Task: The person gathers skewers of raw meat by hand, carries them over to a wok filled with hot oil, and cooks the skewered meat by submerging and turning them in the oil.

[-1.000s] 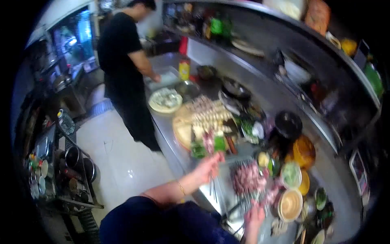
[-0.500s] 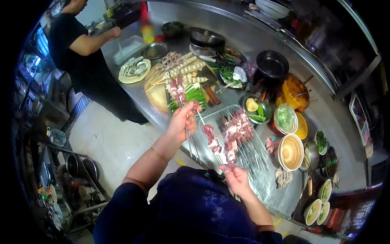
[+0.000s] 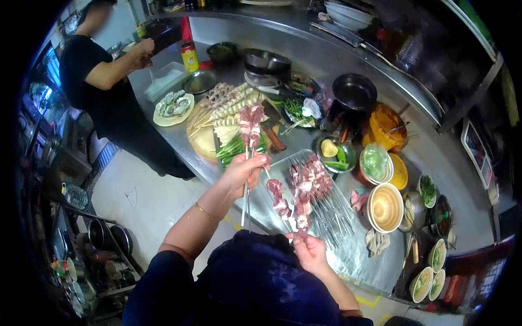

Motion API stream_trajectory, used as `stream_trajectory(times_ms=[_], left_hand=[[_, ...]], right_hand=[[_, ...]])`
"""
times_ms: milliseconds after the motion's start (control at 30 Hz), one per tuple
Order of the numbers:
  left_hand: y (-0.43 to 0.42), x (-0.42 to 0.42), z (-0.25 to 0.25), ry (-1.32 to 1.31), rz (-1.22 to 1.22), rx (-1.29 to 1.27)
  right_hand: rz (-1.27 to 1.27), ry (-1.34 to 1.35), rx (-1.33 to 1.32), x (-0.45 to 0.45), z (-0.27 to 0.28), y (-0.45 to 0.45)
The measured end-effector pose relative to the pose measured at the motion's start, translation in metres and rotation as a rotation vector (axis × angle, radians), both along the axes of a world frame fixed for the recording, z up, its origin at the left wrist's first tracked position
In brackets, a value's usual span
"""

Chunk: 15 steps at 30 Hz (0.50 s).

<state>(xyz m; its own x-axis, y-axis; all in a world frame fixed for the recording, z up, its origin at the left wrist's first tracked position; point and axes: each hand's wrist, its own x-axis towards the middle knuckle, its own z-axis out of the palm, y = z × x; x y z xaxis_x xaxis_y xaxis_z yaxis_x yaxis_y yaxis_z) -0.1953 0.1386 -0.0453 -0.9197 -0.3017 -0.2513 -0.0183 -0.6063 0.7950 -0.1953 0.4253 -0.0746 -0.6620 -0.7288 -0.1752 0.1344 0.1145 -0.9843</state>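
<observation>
My left hand (image 3: 247,173) is closed around thin metal skewers. Their raw meat chunks (image 3: 252,126) stick up above the fist, over the cutting board. From its fingertips another meat skewer (image 3: 278,199) slants down towards my right hand (image 3: 310,252). That hand pinches at the lower end of this skewer, by a dark red piece of meat; its exact grip is partly hidden. Just beyond my hands, a metal tray (image 3: 338,205) holds a pile of meat skewers (image 3: 312,182), with their bare metal ends pointing towards me.
A round cutting board (image 3: 200,145) carries other skewers, green vegetables and a cleaver (image 3: 274,139). Oysters (image 3: 175,104) lie on a plate at left. Bowls (image 3: 385,207) and a black pan (image 3: 354,91) stand at right. A co-worker (image 3: 103,81) stands at the far left.
The skewers in my left hand now point more upright. The meat piece at its fingertips no longer shows there. The co-worker's hands have shifted, and the whole view has moved slightly.
</observation>
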Motion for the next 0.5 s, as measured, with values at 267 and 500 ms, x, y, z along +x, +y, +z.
stream_trajectory(times_ms=[267,500], left_hand=[[0.032,-0.004,-0.022,-0.016,-0.075,0.016],[0.035,-0.013,-0.052,-0.013,0.190,-0.092]], right_hand=[[-0.027,-0.093,-0.039,-0.005,0.013,-0.007],[-0.185,-0.047,-0.139,-0.036,-0.031,0.004]])
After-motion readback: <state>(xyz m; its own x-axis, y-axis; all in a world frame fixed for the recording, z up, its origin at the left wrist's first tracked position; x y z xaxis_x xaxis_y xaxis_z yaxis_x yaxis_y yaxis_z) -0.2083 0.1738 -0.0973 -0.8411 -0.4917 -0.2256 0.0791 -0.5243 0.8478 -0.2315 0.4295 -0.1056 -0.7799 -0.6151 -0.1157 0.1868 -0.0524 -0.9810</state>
